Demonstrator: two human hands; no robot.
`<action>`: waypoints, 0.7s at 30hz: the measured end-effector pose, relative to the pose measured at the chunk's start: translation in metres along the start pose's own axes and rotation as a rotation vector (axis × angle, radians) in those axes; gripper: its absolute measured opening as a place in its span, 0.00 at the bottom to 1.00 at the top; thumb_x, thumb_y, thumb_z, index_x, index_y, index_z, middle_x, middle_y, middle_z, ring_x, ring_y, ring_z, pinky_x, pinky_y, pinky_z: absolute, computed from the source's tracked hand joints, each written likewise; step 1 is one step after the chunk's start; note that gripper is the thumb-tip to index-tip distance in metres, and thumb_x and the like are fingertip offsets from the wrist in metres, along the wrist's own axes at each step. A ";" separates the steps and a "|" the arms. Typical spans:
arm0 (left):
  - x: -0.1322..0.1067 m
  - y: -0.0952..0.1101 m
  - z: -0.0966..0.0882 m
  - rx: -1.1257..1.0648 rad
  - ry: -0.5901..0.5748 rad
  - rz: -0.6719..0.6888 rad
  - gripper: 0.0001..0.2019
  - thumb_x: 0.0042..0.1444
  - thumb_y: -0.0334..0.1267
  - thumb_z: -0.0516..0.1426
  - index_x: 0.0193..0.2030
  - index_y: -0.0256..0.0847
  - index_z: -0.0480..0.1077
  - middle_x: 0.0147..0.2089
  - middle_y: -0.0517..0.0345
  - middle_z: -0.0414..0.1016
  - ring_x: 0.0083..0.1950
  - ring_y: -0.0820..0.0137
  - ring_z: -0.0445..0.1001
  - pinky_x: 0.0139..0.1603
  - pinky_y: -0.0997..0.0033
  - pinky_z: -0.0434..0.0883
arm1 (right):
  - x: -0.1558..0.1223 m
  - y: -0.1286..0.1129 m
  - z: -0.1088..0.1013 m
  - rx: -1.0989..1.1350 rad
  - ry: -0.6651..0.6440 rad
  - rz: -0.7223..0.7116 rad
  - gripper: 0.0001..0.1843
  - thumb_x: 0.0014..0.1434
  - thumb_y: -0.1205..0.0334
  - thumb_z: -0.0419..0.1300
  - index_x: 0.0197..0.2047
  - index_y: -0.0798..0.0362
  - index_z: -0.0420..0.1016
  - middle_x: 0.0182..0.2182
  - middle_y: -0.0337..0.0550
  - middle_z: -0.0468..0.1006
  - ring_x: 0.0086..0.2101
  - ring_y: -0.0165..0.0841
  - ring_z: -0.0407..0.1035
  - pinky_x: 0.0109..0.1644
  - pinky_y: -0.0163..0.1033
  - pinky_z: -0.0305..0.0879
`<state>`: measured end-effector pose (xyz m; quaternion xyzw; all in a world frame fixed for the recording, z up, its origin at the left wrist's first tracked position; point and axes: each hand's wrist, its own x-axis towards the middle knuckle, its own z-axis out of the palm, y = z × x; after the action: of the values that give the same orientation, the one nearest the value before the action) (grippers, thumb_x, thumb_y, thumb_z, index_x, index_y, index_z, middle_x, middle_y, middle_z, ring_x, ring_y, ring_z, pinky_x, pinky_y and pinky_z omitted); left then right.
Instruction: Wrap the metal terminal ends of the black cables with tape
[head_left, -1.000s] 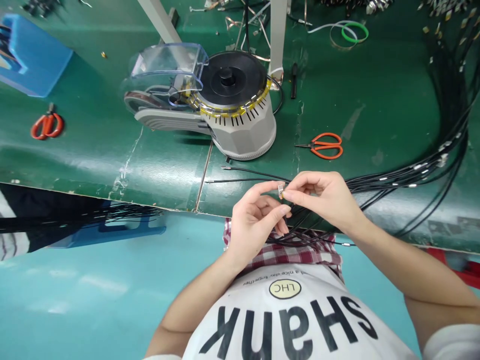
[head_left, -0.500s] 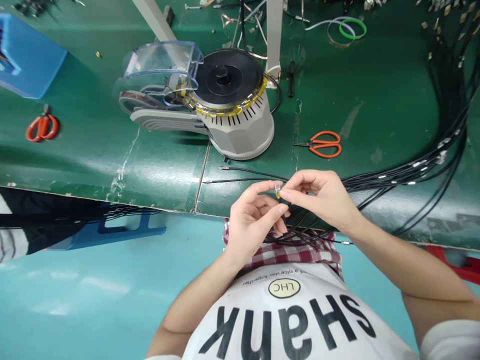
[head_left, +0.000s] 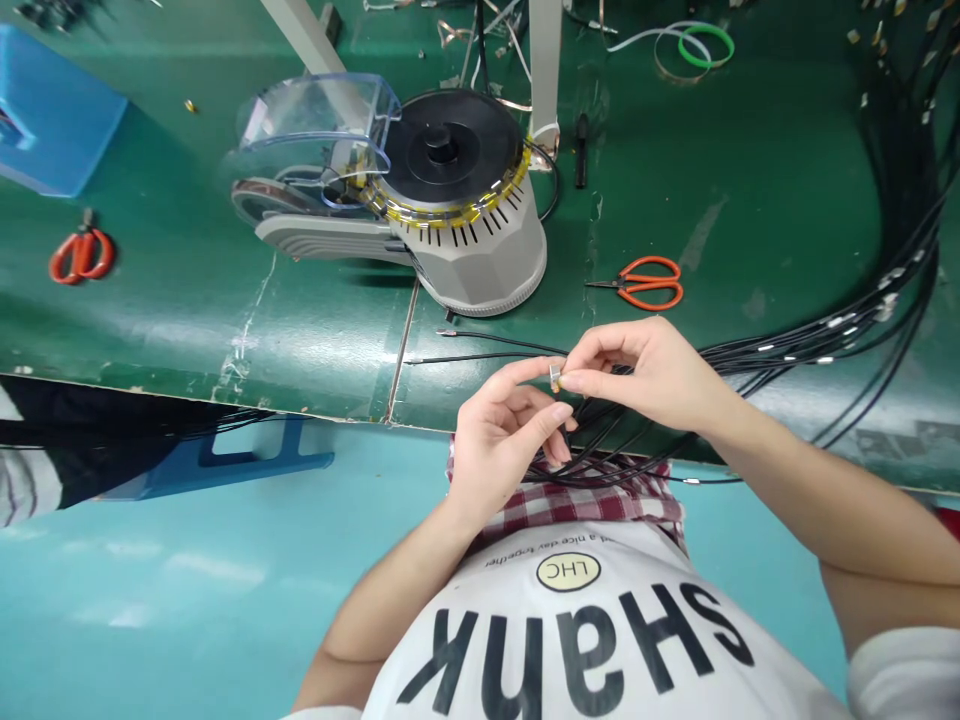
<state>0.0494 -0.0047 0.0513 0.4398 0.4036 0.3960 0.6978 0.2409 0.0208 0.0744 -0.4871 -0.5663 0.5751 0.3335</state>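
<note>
Green tabletop [head_left: 750,240] bears cables [head_left: 795,344] and scissors [head_left: 627,284]; right hand [head_left: 652,375] pinches silvery piece [head_left: 555,374], left hand's [head_left: 491,435] hold unclear.

Green workbench [head_left: 750,180] bears tape dispenser [head_left: 469,262] beyond left hand [head_left: 491,440], orange-handled scissors [head_left: 625,283] beyond right hand [head_left: 652,378], black cables [head_left: 787,344] right of it.

Held pc [head_left: 555,376]: shiny metal; cables [head_left: 739,358]: smooth plastic; tabletop [head_left: 750,190]: glossy w/ scuffs; mach. cover [head_left: 319,112]: clear plastic.

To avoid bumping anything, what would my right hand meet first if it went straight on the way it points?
Your left hand, most likely: its index finger lies close by the small metal piece your right hand holds, though depth is unclear.
</note>
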 end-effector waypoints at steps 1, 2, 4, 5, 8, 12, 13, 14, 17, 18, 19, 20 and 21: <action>0.000 0.000 0.000 0.001 -0.001 0.000 0.19 0.59 0.38 0.65 0.55 0.40 0.70 0.29 0.59 0.77 0.21 0.73 0.75 0.21 0.73 0.76 | 0.000 -0.001 0.000 -0.006 0.001 0.002 0.13 0.55 0.52 0.70 0.32 0.53 0.80 0.29 0.40 0.81 0.30 0.30 0.74 0.38 0.36 0.71; 0.000 0.000 0.000 0.002 -0.001 -0.001 0.19 0.59 0.38 0.65 0.55 0.40 0.70 0.29 0.59 0.77 0.21 0.73 0.75 0.21 0.73 0.76 | 0.000 -0.001 0.000 -0.013 0.007 0.004 0.13 0.55 0.52 0.70 0.32 0.53 0.80 0.28 0.40 0.81 0.30 0.30 0.73 0.37 0.36 0.71; 0.001 0.000 0.000 0.007 0.002 -0.008 0.19 0.59 0.38 0.65 0.56 0.40 0.70 0.29 0.59 0.77 0.21 0.72 0.75 0.21 0.73 0.76 | 0.000 -0.002 0.000 -0.021 0.022 0.007 0.13 0.55 0.52 0.70 0.31 0.54 0.80 0.28 0.40 0.81 0.30 0.31 0.73 0.36 0.36 0.71; 0.001 0.001 0.001 0.008 0.004 -0.011 0.19 0.59 0.38 0.65 0.56 0.40 0.70 0.29 0.59 0.77 0.21 0.72 0.74 0.21 0.73 0.76 | 0.000 -0.002 0.001 -0.019 0.031 0.008 0.13 0.55 0.51 0.70 0.31 0.53 0.80 0.28 0.40 0.81 0.29 0.31 0.73 0.36 0.36 0.70; 0.001 0.001 0.001 0.001 0.010 -0.013 0.19 0.58 0.38 0.65 0.56 0.41 0.70 0.29 0.59 0.77 0.20 0.72 0.74 0.20 0.72 0.76 | -0.002 -0.001 0.003 0.008 0.054 0.012 0.13 0.54 0.52 0.71 0.31 0.54 0.81 0.28 0.40 0.81 0.29 0.30 0.73 0.35 0.36 0.70; 0.002 0.001 0.002 -0.008 0.020 -0.020 0.20 0.58 0.39 0.65 0.56 0.41 0.70 0.29 0.60 0.78 0.20 0.72 0.74 0.20 0.73 0.75 | -0.003 0.004 0.008 0.018 0.108 -0.008 0.12 0.55 0.53 0.70 0.32 0.54 0.80 0.26 0.39 0.79 0.27 0.28 0.70 0.32 0.34 0.67; 0.002 0.001 0.002 -0.009 0.023 -0.021 0.20 0.58 0.39 0.66 0.56 0.41 0.69 0.29 0.60 0.77 0.20 0.72 0.74 0.20 0.73 0.75 | -0.004 0.005 0.010 0.017 0.123 -0.016 0.12 0.56 0.53 0.70 0.32 0.54 0.80 0.25 0.39 0.79 0.26 0.28 0.70 0.32 0.34 0.66; 0.002 0.001 0.002 -0.010 0.027 -0.021 0.21 0.58 0.40 0.66 0.56 0.41 0.69 0.29 0.60 0.77 0.20 0.72 0.74 0.20 0.73 0.75 | -0.005 0.005 0.012 0.018 0.138 -0.022 0.12 0.56 0.53 0.70 0.32 0.54 0.80 0.25 0.38 0.78 0.26 0.28 0.70 0.32 0.34 0.66; 0.001 0.002 0.003 -0.010 0.032 -0.021 0.21 0.58 0.39 0.66 0.56 0.40 0.69 0.29 0.60 0.77 0.20 0.73 0.74 0.20 0.74 0.75 | -0.007 0.008 0.017 0.046 0.174 -0.022 0.12 0.57 0.54 0.69 0.31 0.54 0.79 0.24 0.38 0.78 0.26 0.27 0.69 0.32 0.34 0.65; 0.001 0.002 0.003 -0.009 0.033 -0.022 0.20 0.58 0.39 0.65 0.56 0.40 0.69 0.29 0.60 0.77 0.20 0.73 0.74 0.20 0.74 0.75 | -0.008 0.008 0.019 0.059 0.184 -0.020 0.12 0.58 0.54 0.69 0.31 0.54 0.78 0.24 0.38 0.78 0.26 0.27 0.68 0.32 0.33 0.64; 0.001 0.003 0.003 -0.009 0.032 -0.023 0.19 0.59 0.39 0.65 0.55 0.40 0.69 0.29 0.60 0.77 0.20 0.73 0.74 0.20 0.74 0.74 | -0.009 0.009 0.021 0.069 0.192 -0.018 0.12 0.58 0.54 0.69 0.31 0.54 0.78 0.25 0.38 0.78 0.26 0.27 0.68 0.31 0.33 0.64; 0.001 0.003 0.003 -0.010 0.031 -0.023 0.19 0.59 0.39 0.65 0.55 0.40 0.69 0.29 0.60 0.77 0.20 0.73 0.74 0.19 0.75 0.74 | -0.009 0.009 0.023 0.076 0.203 -0.016 0.12 0.58 0.54 0.69 0.31 0.54 0.78 0.25 0.38 0.78 0.26 0.26 0.68 0.31 0.33 0.64; 0.001 0.004 0.003 -0.012 0.030 -0.023 0.18 0.60 0.39 0.64 0.55 0.40 0.70 0.29 0.60 0.77 0.20 0.73 0.74 0.19 0.74 0.74 | -0.010 0.010 0.025 0.082 0.214 -0.016 0.12 0.59 0.54 0.69 0.31 0.54 0.78 0.25 0.38 0.77 0.26 0.26 0.68 0.31 0.33 0.64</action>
<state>0.0521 -0.0036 0.0553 0.4251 0.4166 0.3970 0.6986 0.2221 0.0020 0.0639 -0.5270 -0.5075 0.5399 0.4162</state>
